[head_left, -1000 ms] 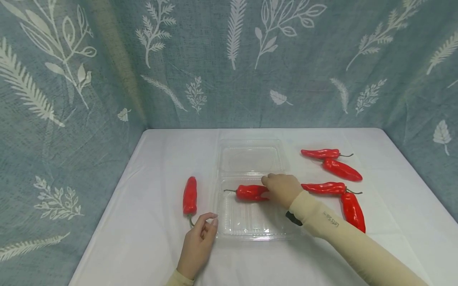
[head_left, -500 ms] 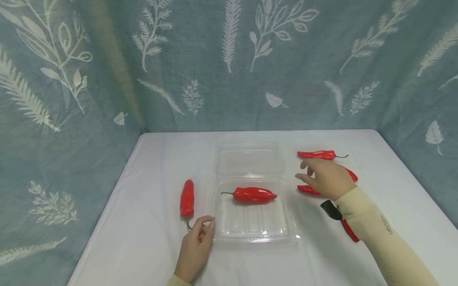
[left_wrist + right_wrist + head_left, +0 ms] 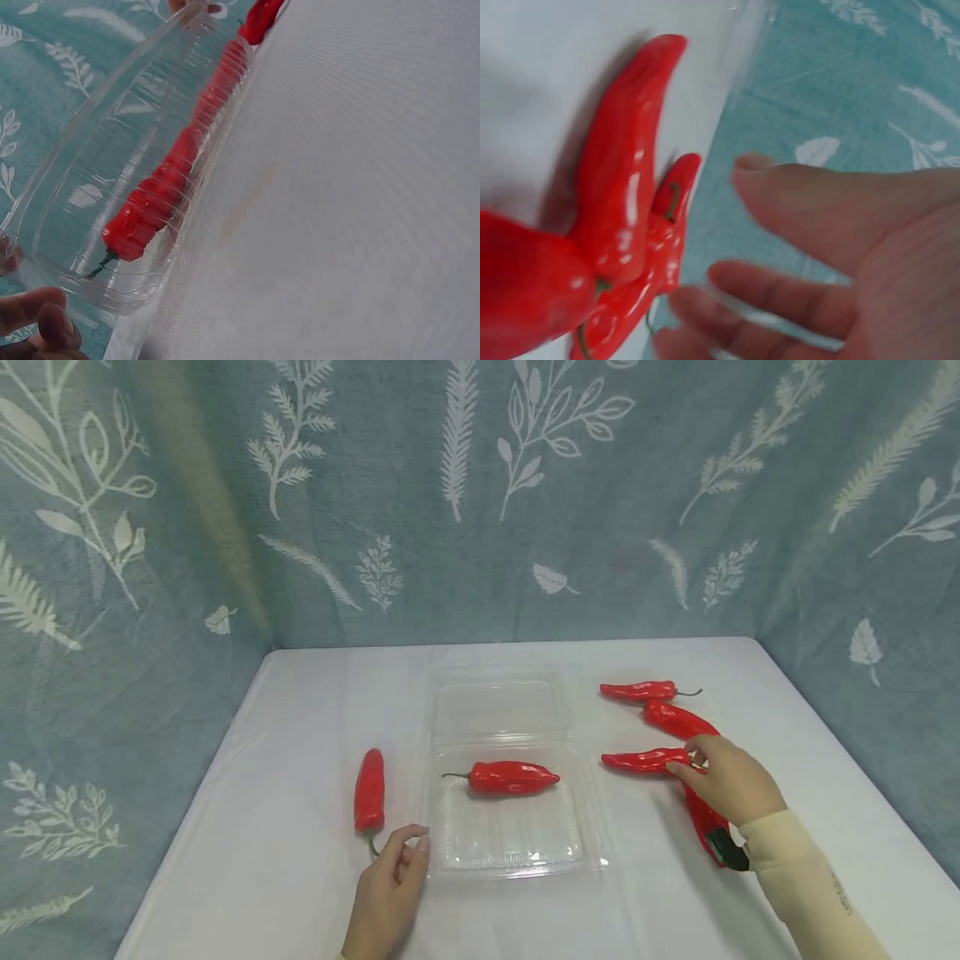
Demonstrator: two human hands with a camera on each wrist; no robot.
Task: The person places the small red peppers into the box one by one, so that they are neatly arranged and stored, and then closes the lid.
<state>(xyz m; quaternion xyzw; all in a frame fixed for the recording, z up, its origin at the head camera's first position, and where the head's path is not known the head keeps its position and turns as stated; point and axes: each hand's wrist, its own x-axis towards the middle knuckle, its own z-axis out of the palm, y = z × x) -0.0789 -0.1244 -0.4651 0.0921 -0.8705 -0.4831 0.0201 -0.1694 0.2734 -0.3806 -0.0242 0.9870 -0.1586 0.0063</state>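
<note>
A clear plastic clamshell box (image 3: 517, 839) lies unfolded on the white table, its lid (image 3: 502, 706) laid back. One red pepper (image 3: 513, 778) rests crosswise in the base, and shows as red through the box wall (image 3: 82, 172) in the left wrist view. My left hand (image 3: 386, 889) lies with loosely bent fingers right at the box's left edge. At the stem end of another red pepper (image 3: 641, 762), right of the box, my right hand (image 3: 731, 781) has its thumb and fingertips close around the stem. In the right wrist view this hand (image 3: 900, 232) has thumb and fingers spread apart.
Left of the box lies a red pepper (image 3: 369, 793), stem toward my left hand. Behind my right hand are two more peppers, a back one (image 3: 637, 691) and a slanted one (image 3: 678, 718). Another pepper (image 3: 705, 827) lies partly under my right wrist. A patterned blue-green curtain (image 3: 480, 568) surrounds the table.
My right hand has let go of the pepper in the box and moved right to a pepper's stem end. My left hand has stayed by the box. The head view has shifted slightly.
</note>
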